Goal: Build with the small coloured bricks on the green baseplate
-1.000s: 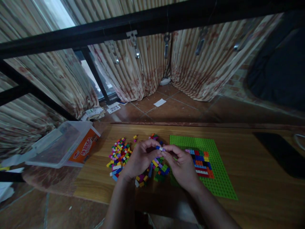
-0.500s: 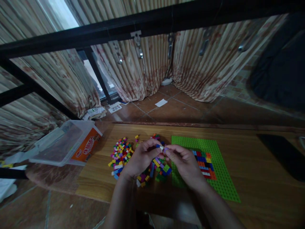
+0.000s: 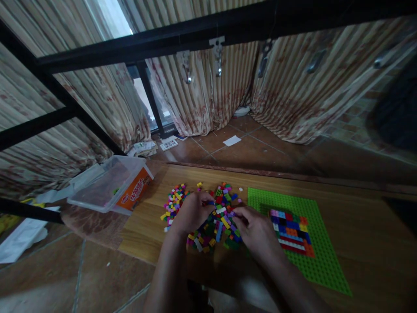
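Observation:
My left hand (image 3: 193, 213) reaches over the loose pile of small toy building bricks (image 3: 224, 222), thumb and fingers curled together at its upper middle. A blue brick (image 3: 211, 202) shows at those fingertips; whether it is held I cannot tell. At the pile's right side, my right hand (image 3: 257, 228) has thumb and forefinger pinched low among purple bricks, and what lies between them is too small to make out. Just right of this hand, a green baseplate (image 3: 329, 256) carries a block of joined bricks (image 3: 291, 230) in red, blue, white, orange and yellow.
A clear plastic box (image 3: 94, 191) with an orange label stands beyond the left end of the wooden table (image 3: 146, 217). A dark flat object (image 3: 402, 217) lies at the right. Behind are a black metal rail (image 3: 182, 37), curtains (image 3: 202, 95) and papers on the tiled floor.
My hands were together above the pile with small white and purple bricks at the fingertips. They are now apart and lower, the right one farther right. The view has shifted left.

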`<state>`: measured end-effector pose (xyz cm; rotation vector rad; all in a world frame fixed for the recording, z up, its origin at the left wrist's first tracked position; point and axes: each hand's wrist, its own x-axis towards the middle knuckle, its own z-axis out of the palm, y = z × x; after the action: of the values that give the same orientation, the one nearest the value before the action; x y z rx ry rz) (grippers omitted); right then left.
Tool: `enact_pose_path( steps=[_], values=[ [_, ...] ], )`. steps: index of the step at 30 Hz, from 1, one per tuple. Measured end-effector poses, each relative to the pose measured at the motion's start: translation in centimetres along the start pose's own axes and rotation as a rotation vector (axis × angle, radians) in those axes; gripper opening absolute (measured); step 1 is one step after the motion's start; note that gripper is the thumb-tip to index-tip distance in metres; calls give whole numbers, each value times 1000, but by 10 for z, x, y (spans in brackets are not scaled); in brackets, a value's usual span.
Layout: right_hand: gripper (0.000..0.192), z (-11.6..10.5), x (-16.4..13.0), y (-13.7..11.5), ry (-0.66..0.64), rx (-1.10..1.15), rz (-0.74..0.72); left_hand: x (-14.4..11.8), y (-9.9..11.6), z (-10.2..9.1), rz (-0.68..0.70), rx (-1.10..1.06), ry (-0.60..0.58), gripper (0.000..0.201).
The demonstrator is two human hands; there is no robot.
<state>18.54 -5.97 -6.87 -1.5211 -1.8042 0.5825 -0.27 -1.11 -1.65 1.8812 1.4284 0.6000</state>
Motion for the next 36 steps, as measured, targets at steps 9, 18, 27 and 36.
enact_pose_path(
  steps=[9, 18, 27, 36],
  values=[
    [21, -14, 2, -2, 62, -19, -5, 0, 4, -2, -48, 174, -13, 23],
    [20, -63, 33, 10, 241, -194, 26, 4, -2, -3, -176, 274, 41, 23],
    [14, -47, 137, 52, -66, -446, 34, 6, -7, -6, -115, 195, 72, 26],
    [17, -40, 75, -1, -171, -352, -105, 3, 11, 9, -48, 297, -15, 25]
  ],
)
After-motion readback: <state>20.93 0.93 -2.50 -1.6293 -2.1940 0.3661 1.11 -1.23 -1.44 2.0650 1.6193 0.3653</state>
